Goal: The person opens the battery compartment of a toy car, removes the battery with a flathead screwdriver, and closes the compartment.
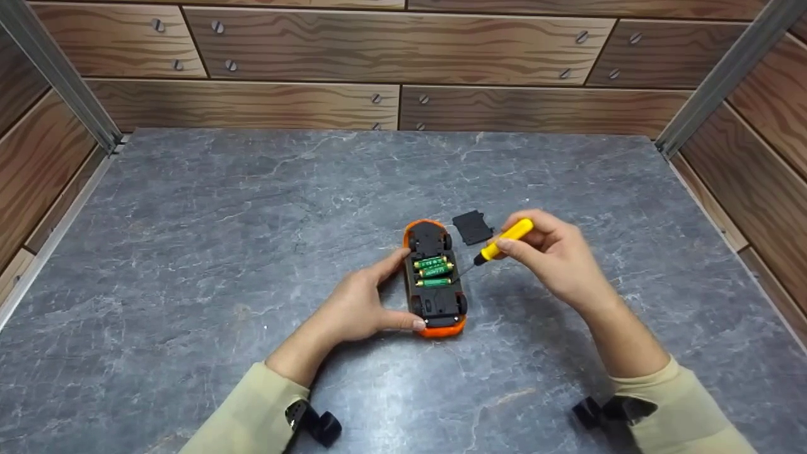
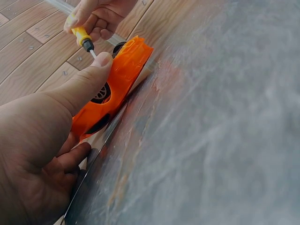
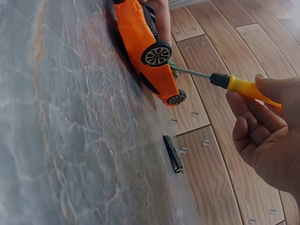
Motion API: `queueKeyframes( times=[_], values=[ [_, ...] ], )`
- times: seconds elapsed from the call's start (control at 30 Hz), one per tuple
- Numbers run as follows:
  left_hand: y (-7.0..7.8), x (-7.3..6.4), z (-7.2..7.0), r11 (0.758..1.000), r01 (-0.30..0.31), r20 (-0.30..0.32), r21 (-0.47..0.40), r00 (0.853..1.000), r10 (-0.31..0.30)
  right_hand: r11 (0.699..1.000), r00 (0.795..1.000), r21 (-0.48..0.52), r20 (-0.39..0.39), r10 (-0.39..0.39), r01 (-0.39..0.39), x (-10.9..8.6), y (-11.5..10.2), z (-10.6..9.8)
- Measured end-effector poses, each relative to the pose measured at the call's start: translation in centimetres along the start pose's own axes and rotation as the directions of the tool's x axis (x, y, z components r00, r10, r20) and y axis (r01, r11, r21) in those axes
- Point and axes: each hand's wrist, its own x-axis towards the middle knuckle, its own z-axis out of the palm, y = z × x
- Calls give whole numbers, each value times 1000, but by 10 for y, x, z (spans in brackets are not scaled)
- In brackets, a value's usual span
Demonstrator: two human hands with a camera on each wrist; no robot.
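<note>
An orange toy car (image 1: pixel 444 329) lies upside down on the table, its black underside up. Three green batteries (image 1: pixel 435 270) sit in its open battery compartment; one is tilted against another. My left hand (image 1: pixel 359 302) holds the car from the left side, thumb at the near end and fingers along the flank. Between thumb and fingers my right hand (image 1: pixel 558 258) pinches a yellow-handled screwdriver (image 1: pixel 506 241). The screwdriver's thin metal shaft (image 3: pixel 192 72) slants down to the compartment, its tip at the batteries by the right edge. In the left wrist view, the thumb (image 2: pixel 89 79) presses the car's end.
A black battery cover (image 1: pixel 473 227) lies on the table just beyond the car, to its right. The grey marbled tabletop (image 1: pixel 220 221) is bounded by wood-patterned walls (image 1: pixel 403 47) at the back and sides, with metal posts (image 1: pixel 69 82) at the corners.
</note>
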Motion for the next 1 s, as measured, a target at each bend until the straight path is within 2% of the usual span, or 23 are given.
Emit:
queueKeyframes(
  times=[0.6, 1.0],
  values=[
    [0, 0, 0, 1000, -5, 7, 3, 1000, 5, 1000, 1000, -22, 6, 2, -2, -2, -3, 3],
    [1, -1, -1, 1000, -10, -2, 19, 1000, 10, 997, 998, -47, 16, -61, 62, -2, -4, 4]
  ],
)
